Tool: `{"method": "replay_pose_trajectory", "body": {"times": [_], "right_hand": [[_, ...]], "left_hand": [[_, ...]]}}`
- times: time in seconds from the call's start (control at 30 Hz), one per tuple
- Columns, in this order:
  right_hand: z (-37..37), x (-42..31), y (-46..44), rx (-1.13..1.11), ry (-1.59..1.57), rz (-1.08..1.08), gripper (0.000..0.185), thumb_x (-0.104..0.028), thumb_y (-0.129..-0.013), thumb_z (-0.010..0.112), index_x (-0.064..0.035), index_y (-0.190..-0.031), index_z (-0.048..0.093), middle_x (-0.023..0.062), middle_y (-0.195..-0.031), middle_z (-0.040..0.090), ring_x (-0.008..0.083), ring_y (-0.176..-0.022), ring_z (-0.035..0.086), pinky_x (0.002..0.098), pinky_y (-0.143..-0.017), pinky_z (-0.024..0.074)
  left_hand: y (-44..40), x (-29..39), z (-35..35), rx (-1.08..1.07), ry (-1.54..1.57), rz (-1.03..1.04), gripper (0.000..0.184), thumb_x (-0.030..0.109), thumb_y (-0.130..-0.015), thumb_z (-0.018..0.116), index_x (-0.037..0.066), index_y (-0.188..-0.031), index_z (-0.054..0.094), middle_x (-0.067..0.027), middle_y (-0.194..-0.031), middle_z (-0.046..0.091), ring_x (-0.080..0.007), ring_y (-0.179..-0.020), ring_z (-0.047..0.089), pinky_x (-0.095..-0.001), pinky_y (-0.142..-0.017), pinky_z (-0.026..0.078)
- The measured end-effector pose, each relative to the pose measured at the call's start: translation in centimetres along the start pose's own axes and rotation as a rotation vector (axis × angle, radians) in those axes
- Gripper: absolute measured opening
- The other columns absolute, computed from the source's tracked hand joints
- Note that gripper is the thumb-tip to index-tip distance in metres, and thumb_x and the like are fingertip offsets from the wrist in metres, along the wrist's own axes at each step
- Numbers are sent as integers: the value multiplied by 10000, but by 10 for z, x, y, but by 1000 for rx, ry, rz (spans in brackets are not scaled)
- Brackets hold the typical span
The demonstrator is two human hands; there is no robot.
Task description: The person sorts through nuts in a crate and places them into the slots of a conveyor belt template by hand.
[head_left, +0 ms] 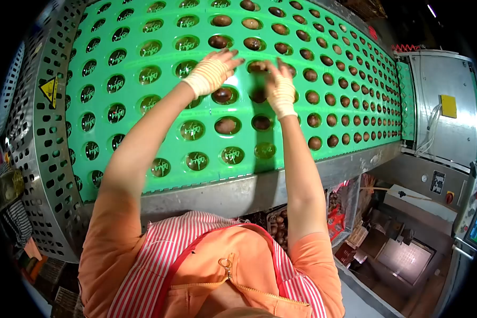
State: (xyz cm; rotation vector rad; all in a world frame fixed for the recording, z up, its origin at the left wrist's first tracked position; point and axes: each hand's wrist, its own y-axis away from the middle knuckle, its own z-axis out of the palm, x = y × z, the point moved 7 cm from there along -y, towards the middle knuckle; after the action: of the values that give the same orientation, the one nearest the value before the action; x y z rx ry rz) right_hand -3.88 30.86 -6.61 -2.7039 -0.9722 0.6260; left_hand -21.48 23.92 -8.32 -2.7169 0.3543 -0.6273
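A green sheet (228, 108) with rows of oval pockets spreads before me, and dark brown oval fruits that look like avocados sit in many of them. My left hand (211, 73), wrapped in a pale striped band, is over the sheet with fingers stretched out, just below an avocado (220, 41). My right hand (279, 90), wrapped the same way, reaches over filled pockets. Its slightly blurred fingers are apart, close to another avocado (256, 67); whether they touch it is unclear. Below the hands lie an avocado (224, 95) and a lighter brown one (227, 125).
Pockets at the left and along the near edge show white lettering. A perforated metal guard (42, 132) with a yellow warning sign (49, 92) borders the left. A metal machine housing (442, 100) stands right. Crates, one with brown fruits (277, 229), lie under the metal rail (212, 196).
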Motion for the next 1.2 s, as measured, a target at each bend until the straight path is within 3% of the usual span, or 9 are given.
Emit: {"method": "replay_pose_trajectory", "body": {"times": [0.07, 0.17, 0.33, 0.5, 0.77, 0.9, 1.03, 1.17, 1.2], "right_hand": [[-27, 5, 30, 133, -149, 190, 464, 40, -825, 543, -132, -1252, 599, 182, -1353, 517, 373, -1191, 514, 435, -982, 445], [-56, -8, 89, 260, -318, 246, 397, 66, -867, 510, -64, -1226, 618, 167, -1283, 560, 306, -1119, 570, 363, -953, 470], [-92, -33, 197, 280, -344, 358, 308, 36, -851, 551, -35, -1135, 646, 203, -1210, 580, 362, -1112, 567, 412, -943, 468], [-125, -43, 309, 349, -437, 556, 273, 30, -844, 564, -52, -1089, 652, 199, -1135, 626, 348, -1043, 618, 402, -892, 503], [-190, -40, 444, 531, -409, 738, 273, 14, -786, 598, -93, -1029, 661, 143, -1040, 645, 327, -954, 642, 384, -807, 542], [-207, 6, 550, 308, -79, 1000, 303, -98, -794, 641, -95, -1096, 664, 148, -1071, 648, 326, -975, 631, 400, -869, 524], [-203, 66, 683, 24, -196, 1607, 558, -301, -841, 677, -103, -1341, 527, 188, -1383, 468, 358, -1208, 534, 407, -1029, 433], [-166, 86, 693, -389, -228, 1316, 777, -352, -754, 742, -181, -1437, 415, 160, -1492, 341, 381, -1325, 400, 445, -1077, 402], [-160, 81, 685, -521, -204, 1256, 778, -339, -740, 749, -222, -1435, 419, 143, -1490, 345, 389, -1318, 396, 450, -1075, 410]], "left_hand": [[22, 1, -11, 136, 43, -48, 401, 214, -886, 583, 140, -1278, 548, -136, -1328, 512, -359, -1221, 490, -448, -1052, 400], [52, 21, -6, -329, 8, -217, 409, 286, -864, 620, 144, -1244, 564, -130, -1222, 543, -358, -1133, 524, -464, -981, 446], [60, 37, 4, -262, -108, -349, 335, 355, -843, 653, 138, -1093, 602, -123, -1052, 591, -318, -991, 601, -442, -814, 520], [30, 112, 6, -87, -190, -86, 641, 429, -852, 615, 150, -1403, 447, -203, -1372, 469, -404, -1219, 485, -510, -992, 414], [23, 124, 80, -162, -549, 127, 644, 573, -912, 493, 230, -1450, 402, -108, -1485, 412, -336, -1337, 406, -607, -1089, 245], [7, 130, 69, -137, -331, 97, 616, 480, -909, 578, 166, -1420, 437, -183, -1454, 422, -388, -1304, 425, -553, -1093, 295], [21, 277, 43, 23, 402, 166, 518, 138, -857, 715, 54, -1328, 517, -187, -1281, 557, -310, -1169, 540, -403, -1019, 433], [87, 458, 93, -774, 631, 163, 408, 214, -844, 700, 19, -1189, 607, -148, -1189, 623, -258, -1109, 593, -361, -961, 466], [110, 489, 119, -863, 690, 419, 441, 230, -830, 693, 19, -1205, 593, -168, -1176, 613, -284, -1127, 585, -370, -981, 456]]}}
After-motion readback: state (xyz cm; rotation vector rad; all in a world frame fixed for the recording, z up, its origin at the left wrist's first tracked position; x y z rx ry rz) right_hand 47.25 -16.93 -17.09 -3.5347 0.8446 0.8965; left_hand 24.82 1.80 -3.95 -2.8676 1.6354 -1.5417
